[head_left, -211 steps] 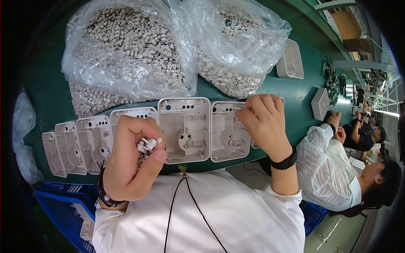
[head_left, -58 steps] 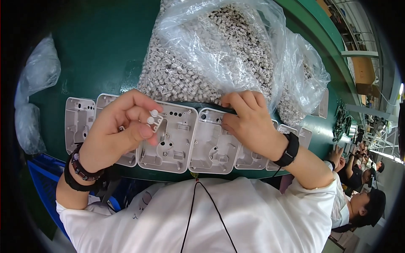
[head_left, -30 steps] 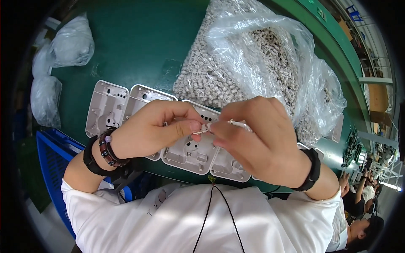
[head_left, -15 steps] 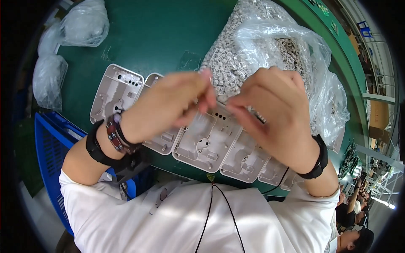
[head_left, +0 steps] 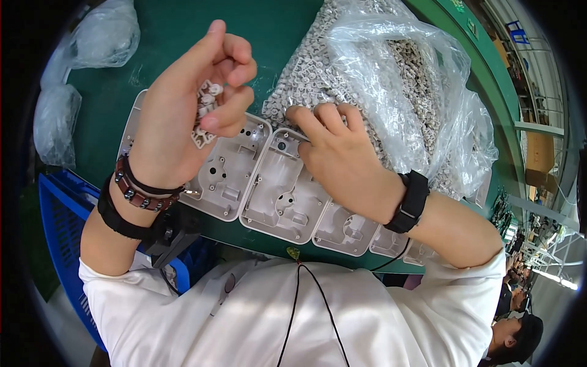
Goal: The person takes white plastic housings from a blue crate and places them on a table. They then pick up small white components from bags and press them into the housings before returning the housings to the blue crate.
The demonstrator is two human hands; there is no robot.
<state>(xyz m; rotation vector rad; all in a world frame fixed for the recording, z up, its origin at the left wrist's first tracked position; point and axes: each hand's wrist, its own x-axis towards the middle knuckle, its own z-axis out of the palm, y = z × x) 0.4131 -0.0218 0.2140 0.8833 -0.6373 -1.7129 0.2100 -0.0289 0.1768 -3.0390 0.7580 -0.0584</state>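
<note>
My left hand is raised over the left housings, its palm turned inward and fingers curled around several small white plastic parts. Below and to the right, my right hand reaches to the near edge of a heap of the same small parts. Its fingers are bent but spread, with the tips hidden against the heap. Light grey plastic housings lie in a row, open side up, with posts and round holes inside. My right hand and wrist cover part of the row.
A clear plastic bag spreads over the heap on the green table. Crumpled clear bags lie at the far left. A blue crate stands by the table's left side. A person in a dark cap is at the lower right.
My hands have moved apart. The left has lifted up and left, its palm now showing the small parts. The right has moved a little left and lowered to the heap's edge.
</note>
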